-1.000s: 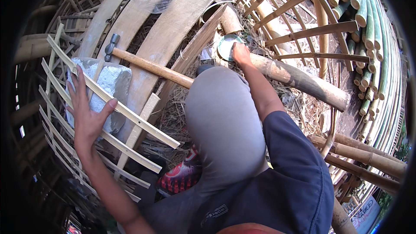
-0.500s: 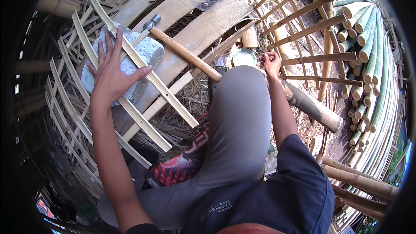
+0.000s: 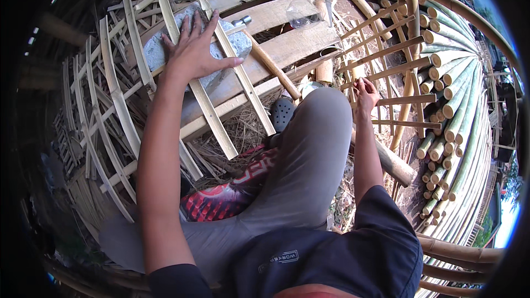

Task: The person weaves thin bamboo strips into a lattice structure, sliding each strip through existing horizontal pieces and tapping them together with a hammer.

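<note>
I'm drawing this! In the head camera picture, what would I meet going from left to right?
Left hand → wooden-handled hammer → right hand → stack of bamboo poles.

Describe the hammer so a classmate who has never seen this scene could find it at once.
Start at the big pale stone under the left hand. From its right edge, the hammer slants down toward the bent knee. Unlike the flat bamboo strips nearby, it has a rounded wooden handle and metal head.
</note>
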Tool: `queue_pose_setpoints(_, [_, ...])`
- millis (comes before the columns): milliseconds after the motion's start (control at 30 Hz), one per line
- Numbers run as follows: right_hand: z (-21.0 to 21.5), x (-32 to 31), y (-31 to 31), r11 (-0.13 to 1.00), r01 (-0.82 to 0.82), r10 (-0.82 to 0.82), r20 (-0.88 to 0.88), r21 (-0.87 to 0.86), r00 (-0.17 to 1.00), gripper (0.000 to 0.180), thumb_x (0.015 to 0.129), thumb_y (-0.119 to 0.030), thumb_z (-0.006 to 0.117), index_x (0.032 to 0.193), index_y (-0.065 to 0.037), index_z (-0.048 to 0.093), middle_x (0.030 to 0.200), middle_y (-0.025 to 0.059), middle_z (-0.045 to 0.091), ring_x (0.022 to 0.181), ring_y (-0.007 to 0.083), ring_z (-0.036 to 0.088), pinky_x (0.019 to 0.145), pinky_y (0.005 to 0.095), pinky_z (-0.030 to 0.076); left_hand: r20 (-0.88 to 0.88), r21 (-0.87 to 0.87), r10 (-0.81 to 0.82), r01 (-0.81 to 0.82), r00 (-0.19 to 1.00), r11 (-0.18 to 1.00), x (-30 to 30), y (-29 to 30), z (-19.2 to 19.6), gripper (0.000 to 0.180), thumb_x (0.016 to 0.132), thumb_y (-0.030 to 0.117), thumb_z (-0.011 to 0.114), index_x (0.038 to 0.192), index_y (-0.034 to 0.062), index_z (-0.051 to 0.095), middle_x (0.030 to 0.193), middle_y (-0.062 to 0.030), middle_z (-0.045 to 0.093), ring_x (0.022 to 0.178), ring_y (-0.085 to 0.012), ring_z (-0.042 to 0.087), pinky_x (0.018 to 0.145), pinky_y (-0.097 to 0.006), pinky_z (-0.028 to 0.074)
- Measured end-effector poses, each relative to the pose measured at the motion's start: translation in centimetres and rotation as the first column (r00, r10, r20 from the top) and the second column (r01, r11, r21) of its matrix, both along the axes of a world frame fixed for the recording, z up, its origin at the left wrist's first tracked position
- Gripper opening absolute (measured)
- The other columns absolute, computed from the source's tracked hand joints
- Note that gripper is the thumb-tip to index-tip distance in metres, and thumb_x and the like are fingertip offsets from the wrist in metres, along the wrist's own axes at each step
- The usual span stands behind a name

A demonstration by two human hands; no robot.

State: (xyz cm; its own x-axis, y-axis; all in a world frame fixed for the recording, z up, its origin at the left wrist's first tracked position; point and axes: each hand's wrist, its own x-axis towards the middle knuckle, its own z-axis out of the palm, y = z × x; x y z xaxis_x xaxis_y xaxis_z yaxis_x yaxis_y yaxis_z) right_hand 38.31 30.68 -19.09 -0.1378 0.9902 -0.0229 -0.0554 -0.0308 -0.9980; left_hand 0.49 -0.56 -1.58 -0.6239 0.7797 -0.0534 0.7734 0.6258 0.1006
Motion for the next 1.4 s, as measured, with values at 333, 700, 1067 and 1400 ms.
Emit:
queue_pose_setpoints(333, [14.9,-10.3,-4.2,0.938,-0.225,0.229,0.015,0.264,0.973,0.032,0.087,-0.009,0.077,0.117,-0.002,0.068,0.102,0.007,0.074,0.086,0.0114,0.069,0.07,0.023,0.052,0.023,-0.006,0.015,-0.015,1.0,1.0,0.2,0.4,-0.3,0.137,0.051,0.09,0.067,0.16,0.0306,0.009,0.165,-0.017,0.011,0.152,-0.0383,0.009,0.107,-0.081,0.004])
queue_pose_setpoints(700, [21.6,-26.6,-14.7,0.377,-0.805,0.581,0.559,0.458,0.591,0.024,0.088,-0.025,0.076,0.098,-0.003,0.076,0.09,0.0139,0.076,0.083,0.0188,0.074,0.069,0.0297,0.057,0.018,-0.063,0.031,-0.03,0.999,0.998,0.0,-0.3,0.5,0.142,0.046,0.095,0.063,0.16,0.0306,0.008,0.165,-0.0179,0.01,0.153,-0.0369,0.007,0.107,-0.081,0.003])
queue_pose_setpoints(1067, [17.0,-29.9,-16.9,0.45,-0.745,0.554,0.5,0.493,0.666,0.017,0.084,-0.008,0.077,0.099,-0.002,0.073,0.092,0.0133,0.076,0.083,0.02,0.074,0.072,0.0313,0.058,0.025,-0.064,0.032,-0.031,0.999,0.997,0.4,0.2,0.7,0.138,0.05,0.087,0.07,0.16,0.031,0.008,0.166,-0.0161,0.009,0.152,-0.0374,0.01,0.107,-0.08,0.003])
queue_pose_setpoints(1400, [15.3,-29.4,-17.1,0.448,-0.703,0.527,0.472,0.552,0.706,0.007,0.085,-0.001,0.072,0.091,0.0,0.072,0.084,0.0097,0.075,0.077,0.0122,0.07,0.069,0.0279,0.054,0.05,-0.053,0.032,-0.029,0.998,0.998,0.5,0.1,1.1,0.138,0.05,0.085,0.072,0.16,0.0304,0.008,0.165,-0.0152,0.011,0.152,-0.0375,0.008,0.108,-0.081,0.005])
